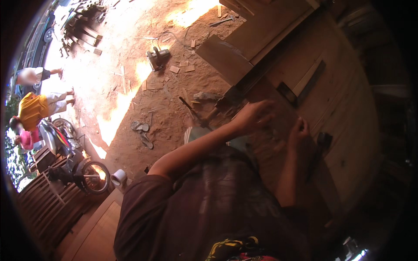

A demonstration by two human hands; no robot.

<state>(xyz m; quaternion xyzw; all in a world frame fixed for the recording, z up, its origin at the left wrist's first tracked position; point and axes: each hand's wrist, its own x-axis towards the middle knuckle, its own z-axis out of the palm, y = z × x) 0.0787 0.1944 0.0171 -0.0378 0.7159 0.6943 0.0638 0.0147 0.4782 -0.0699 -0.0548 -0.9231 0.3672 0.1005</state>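
My left hand [256,116] reaches over the near edge of the wooden workbench [348,130], fingers loosely stretched and apart, slightly blurred, with nothing seen in it. Close to its right, my right hand [299,134] has its fingers curled together; whatever they may pinch is hidden. Beyond both hands, a dark flat-bladed tool [311,82] like a try square lies on the boards, next to a small dark block [287,93]. A dark rounded object [324,139] sits just right of my right hand. A dark clamp-like fitting [230,98] is at the bench edge near my left hand.
Wooden panels [224,58] extend at the bench's far end. On the dirt floor are a power saw [157,58], a hammer [222,21], sandals [141,132] and wood scraps. Motorbikes [93,176] and several people [35,111] are at left; a white cup [118,177] stands nearby.
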